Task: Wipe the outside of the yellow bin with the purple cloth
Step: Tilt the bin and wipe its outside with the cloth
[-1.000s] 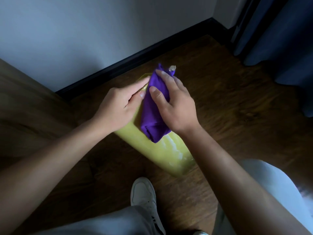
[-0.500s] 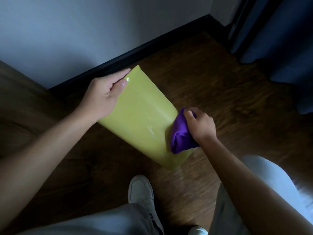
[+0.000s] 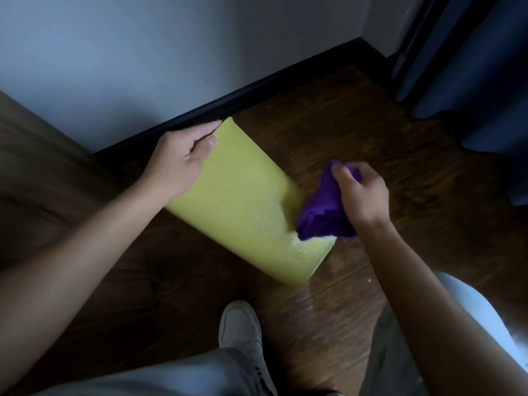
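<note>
Bin: yellow bin (image 3: 243, 201) lay tilted on the floor (image 3: 357, 132)
My left hand (image 3: 180, 161): gripped its far edge
My right hand (image 3: 363, 195): pressed the bunched purple cloth (image 3: 323, 212) to its right side

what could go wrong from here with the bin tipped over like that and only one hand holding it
1. The left hand grips only the far top corner of the yellow bin, so a hard stroke could make it slide or roll on the wooden floor.
2. The purple cloth is bunched in the right hand at the bin's right edge; it may slip off and miss the wet streaks nearby.
</note>
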A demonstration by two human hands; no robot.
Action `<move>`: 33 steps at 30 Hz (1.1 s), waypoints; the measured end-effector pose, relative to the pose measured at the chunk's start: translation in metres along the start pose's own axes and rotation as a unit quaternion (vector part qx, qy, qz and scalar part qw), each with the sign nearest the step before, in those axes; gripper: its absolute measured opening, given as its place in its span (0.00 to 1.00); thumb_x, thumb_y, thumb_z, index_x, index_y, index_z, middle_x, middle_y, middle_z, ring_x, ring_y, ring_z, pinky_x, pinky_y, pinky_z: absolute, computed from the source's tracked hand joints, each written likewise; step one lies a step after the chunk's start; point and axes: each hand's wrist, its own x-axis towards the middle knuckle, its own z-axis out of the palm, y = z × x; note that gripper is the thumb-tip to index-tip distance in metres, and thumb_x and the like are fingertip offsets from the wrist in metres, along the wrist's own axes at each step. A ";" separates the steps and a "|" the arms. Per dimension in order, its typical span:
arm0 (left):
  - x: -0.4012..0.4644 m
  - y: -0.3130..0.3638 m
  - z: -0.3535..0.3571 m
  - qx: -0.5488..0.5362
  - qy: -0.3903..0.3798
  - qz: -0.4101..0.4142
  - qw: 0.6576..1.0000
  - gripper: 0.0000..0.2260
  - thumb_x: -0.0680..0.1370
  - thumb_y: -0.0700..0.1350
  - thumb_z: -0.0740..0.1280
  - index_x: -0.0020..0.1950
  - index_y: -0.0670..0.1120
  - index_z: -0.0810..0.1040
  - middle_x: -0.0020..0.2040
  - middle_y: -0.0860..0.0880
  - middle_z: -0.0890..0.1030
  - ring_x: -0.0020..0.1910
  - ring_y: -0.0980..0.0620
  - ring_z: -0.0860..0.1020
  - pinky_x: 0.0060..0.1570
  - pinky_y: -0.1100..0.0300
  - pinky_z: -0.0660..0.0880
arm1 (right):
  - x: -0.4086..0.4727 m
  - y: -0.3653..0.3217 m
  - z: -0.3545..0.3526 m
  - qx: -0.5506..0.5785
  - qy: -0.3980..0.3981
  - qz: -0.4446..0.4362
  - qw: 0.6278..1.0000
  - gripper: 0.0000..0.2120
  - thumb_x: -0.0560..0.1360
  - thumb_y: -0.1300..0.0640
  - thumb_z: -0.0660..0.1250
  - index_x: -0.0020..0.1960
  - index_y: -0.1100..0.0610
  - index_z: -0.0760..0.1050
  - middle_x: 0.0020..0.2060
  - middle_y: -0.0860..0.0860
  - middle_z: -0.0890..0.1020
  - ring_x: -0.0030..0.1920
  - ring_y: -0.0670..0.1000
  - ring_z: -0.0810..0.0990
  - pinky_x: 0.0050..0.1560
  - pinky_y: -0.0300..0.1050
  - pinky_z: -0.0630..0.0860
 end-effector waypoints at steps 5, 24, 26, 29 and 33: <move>0.000 0.016 0.009 -0.002 -0.025 0.032 0.999 0.17 0.84 0.44 0.63 0.72 0.47 0.78 0.67 0.52 0.81 0.68 0.58 0.78 0.71 0.58 0.72 | 0.000 -0.082 0.047 0.045 -0.010 -0.168 0.985 0.13 0.76 0.40 0.68 0.55 0.46 0.79 0.47 0.45 0.84 0.48 0.47 0.83 0.52 0.49 0.81; 0.006 -0.012 -0.005 -0.045 0.035 -0.073 0.996 0.15 0.85 0.43 0.64 0.71 0.46 0.79 0.64 0.51 0.83 0.63 0.56 0.81 0.68 0.60 0.75 | 0.027 0.037 0.039 -0.243 -0.027 -0.012 0.970 0.20 0.80 0.37 0.57 0.61 0.48 0.78 0.50 0.54 0.82 0.47 0.58 0.79 0.49 0.49 0.75; 0.008 -0.012 -0.005 -0.040 0.041 -0.083 0.995 0.15 0.85 0.43 0.63 0.71 0.46 0.79 0.64 0.51 0.82 0.62 0.57 0.81 0.66 0.64 0.74 | 0.028 0.049 0.024 -0.266 -0.024 0.026 0.963 0.20 0.80 0.38 0.58 0.61 0.49 0.78 0.51 0.56 0.83 0.48 0.60 0.79 0.48 0.49 0.74; 0.010 -0.012 -0.006 -0.026 0.048 -0.086 0.995 0.15 0.85 0.43 0.63 0.71 0.46 0.78 0.64 0.51 0.82 0.63 0.56 0.81 0.66 0.64 0.74 | 0.025 0.057 0.006 -0.262 0.002 0.047 0.964 0.19 0.80 0.39 0.61 0.63 0.50 0.77 0.53 0.58 0.83 0.50 0.61 0.80 0.49 0.51 0.77; 0.011 -0.008 -0.002 -0.002 0.051 -0.079 0.996 0.15 0.85 0.44 0.63 0.71 0.46 0.79 0.63 0.53 0.82 0.61 0.58 0.80 0.62 0.69 0.73 | 0.015 0.035 0.011 -0.162 0.063 -0.056 0.983 0.20 0.76 0.36 0.62 0.62 0.46 0.74 0.53 0.52 0.83 0.50 0.57 0.82 0.50 0.60 0.82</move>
